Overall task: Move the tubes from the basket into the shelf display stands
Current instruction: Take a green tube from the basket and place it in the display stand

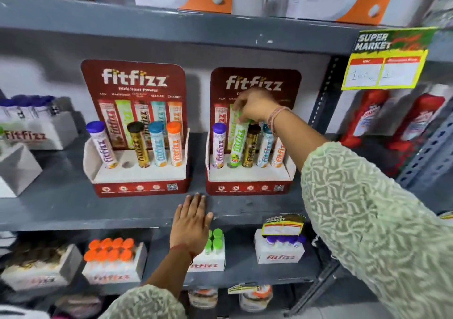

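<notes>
Two red fitfizz display stands sit on the grey shelf. The left stand (137,179) holds purple, brown, blue and orange tubes, and its second hole (126,164) is empty. In the right stand (250,179), my right hand (255,109) grips the top of a green tube (238,144) whose bottom sits in the second slot, between a purple tube (219,144) and a brown tube (251,147). My left hand (192,223) lies flat, fingers apart, on the shelf's front edge below the stands. No basket is in view.
White fitfizz boxes of orange-capped tubes (110,247), green-capped tubes (214,241) and purple-capped tubes (284,240) stand on the shelf below. More boxes sit at the left (36,132). Red bottles (367,117) stand right of the upright. A yellow price tag (384,68) hangs above.
</notes>
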### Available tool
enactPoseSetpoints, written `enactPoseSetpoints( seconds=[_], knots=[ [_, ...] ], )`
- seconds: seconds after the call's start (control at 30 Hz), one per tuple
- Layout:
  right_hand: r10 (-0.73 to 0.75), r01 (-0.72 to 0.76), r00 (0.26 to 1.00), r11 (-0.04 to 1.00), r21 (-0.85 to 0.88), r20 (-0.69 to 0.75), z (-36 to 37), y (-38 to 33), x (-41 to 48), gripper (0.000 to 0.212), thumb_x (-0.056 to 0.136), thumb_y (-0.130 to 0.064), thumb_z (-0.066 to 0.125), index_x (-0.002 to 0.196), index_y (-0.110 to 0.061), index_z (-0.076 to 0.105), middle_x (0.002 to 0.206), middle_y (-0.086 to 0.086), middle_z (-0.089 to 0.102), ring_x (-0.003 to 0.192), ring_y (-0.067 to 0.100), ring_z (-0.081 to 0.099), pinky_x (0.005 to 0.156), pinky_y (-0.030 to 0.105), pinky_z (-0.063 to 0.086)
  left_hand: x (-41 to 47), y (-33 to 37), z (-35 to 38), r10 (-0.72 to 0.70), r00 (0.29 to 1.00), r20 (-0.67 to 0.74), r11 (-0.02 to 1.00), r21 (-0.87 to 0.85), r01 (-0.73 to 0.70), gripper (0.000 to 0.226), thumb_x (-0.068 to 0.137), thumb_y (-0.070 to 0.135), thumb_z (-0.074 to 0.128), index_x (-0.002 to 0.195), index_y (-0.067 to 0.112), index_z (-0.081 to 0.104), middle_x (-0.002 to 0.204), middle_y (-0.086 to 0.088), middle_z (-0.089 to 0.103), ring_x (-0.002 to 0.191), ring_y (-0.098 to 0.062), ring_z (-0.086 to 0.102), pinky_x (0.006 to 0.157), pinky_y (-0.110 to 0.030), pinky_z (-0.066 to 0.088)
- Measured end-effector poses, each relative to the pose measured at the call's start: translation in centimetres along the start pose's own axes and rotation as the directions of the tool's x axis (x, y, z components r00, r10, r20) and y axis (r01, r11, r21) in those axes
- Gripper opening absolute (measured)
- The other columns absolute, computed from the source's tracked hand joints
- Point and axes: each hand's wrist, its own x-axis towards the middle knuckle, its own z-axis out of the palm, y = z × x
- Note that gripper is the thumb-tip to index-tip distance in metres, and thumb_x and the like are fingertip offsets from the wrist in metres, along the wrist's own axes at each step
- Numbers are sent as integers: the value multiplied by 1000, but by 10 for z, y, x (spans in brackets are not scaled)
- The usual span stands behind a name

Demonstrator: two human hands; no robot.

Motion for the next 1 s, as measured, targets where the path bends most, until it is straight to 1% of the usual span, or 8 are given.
enactPoseSetpoints(
  seconds=[0.1, 0.2, 0.3, 0.43, 0.6, 0.83, 0.9, 1.0],
  knots=[
    [-2, 1, 1000, 999, -51, -20, 7, 4, 2, 34, 71, -8, 76, 104, -7, 68, 118, 8, 67, 107, 20, 61, 85, 21, 44, 0, -1, 1, -1, 1000, 5, 1000, -2, 1, 119, 46, 64, -47, 143, 16, 3, 155, -4, 2, 141, -20, -5, 112, -33, -8],
    [-17, 18, 1000, 998, -62, 6, 10, 3, 3, 35, 71, -8, 76, 105, -7, 68, 119, 9, 67, 110, 21, 60, 94, 25, 44, 1, 0, 1, -2, 1000, 10, 1000, 10, 2, 112, 51, 63, -44, 143, 16, -1, 155, -3, -1, 141, -19, -8, 111, -32, -10],
    [-76, 78, 996, 996, -52, 39, 12, 1, 2, 33, 70, -4, 75, 102, -6, 69, 117, 11, 68, 108, 21, 61, 95, 29, 46, 1, -1, 2, 2, 1000, 17, 1000, 15, -2, 117, 46, 63, -48, 143, 16, 0, 155, -3, 0, 141, -19, -8, 110, -32, -11],
    [-125, 131, 989, 989, -66, 82, 11, -1, 1, 31, 70, -1, 74, 100, -6, 69, 115, 11, 69, 107, 21, 61, 92, 29, 46, 1, -2, 2, 10, 1000, 14, 1000, -9, -10, 92, 65, 57, -24, 143, 16, 1, 155, -4, 0, 141, -19, -7, 110, -32, -11],
    [-125, 130, 987, 990, -53, 100, 17, 6, -2, 32, 69, 0, 75, 100, -6, 70, 114, 11, 69, 105, 21, 62, 90, 27, 47, 1, -2, 3, 23, 1000, -6, 1000, -7, -23, 89, 65, 53, -22, 143, 16, -1, 155, -3, -2, 140, -19, -9, 107, -30, -13],
    [-119, 124, 989, 991, -47, 92, 29, 16, -7, 47, 73, 3, 70, 117, -13, 61, 130, 10, 59, 113, 21, 56, 97, 29, 44, 3, -2, 0, 20, 1000, 1, 999, -35, -20, 71, 82, 50, -8, 143, 14, 3, 155, -5, 1, 141, -20, -6, 112, -33, -8],
    [-138, 138, 990, 990, 13, 35, 34, 17, -17, 61, 75, 5, 67, 129, -18, 51, 141, 10, 48, 109, 17, 50, 94, 27, 42, 0, -5, -9, 40, 999, -27, 981, -187, -45, 60, 91, 42, 10, 141, 11, 17, 153, -9, 16, 141, -21, 8, 114, -33, 3],
    [-259, 306, 907, 947, 97, -333, 68, 4, -47, 51, 78, 1, 63, 126, -13, 54, 142, 14, 45, 126, 25, 43, 108, 28, 31, -22, -27, -33, -46, 971, -235, 919, -391, -51, 55, 90, 40, 26, 126, 6, 49, 134, -19, 49, 128, -30, 40, 107, -34, 25]
  ],
)
